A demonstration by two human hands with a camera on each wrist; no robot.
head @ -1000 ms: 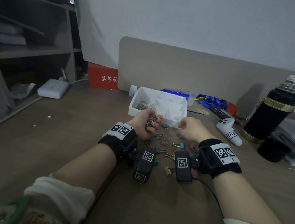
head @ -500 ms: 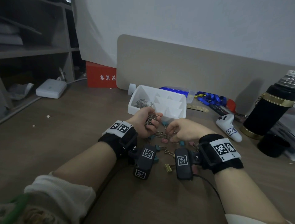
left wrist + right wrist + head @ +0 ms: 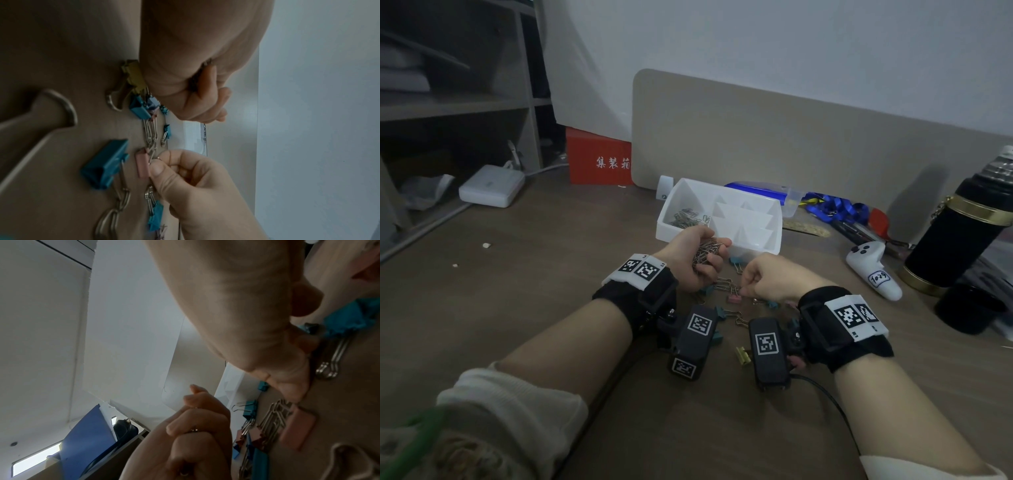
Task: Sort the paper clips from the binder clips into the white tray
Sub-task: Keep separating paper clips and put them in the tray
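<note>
The white tray stands just beyond my hands, with several paper clips in its left compartment. My left hand grips a bunch of paper clips in front of the tray. Coloured binder clips lie on the table between my wrists, among them a pink one, a teal one and a yellow one. My right hand is low over this pile. In the left wrist view its thumb and forefinger pinch a thin wire paper clip right beside the pink binder clip.
A black thermos, a black cup and a white controller stand at the right. Blue lanyards lie behind the tray, against a beige board. A red box and a white box sit at the back left.
My right hand has moved left and down onto the pile and closed its fingertips on a paper clip by the pink binder clip. The left hand has kept its bunch, nearly still.
</note>
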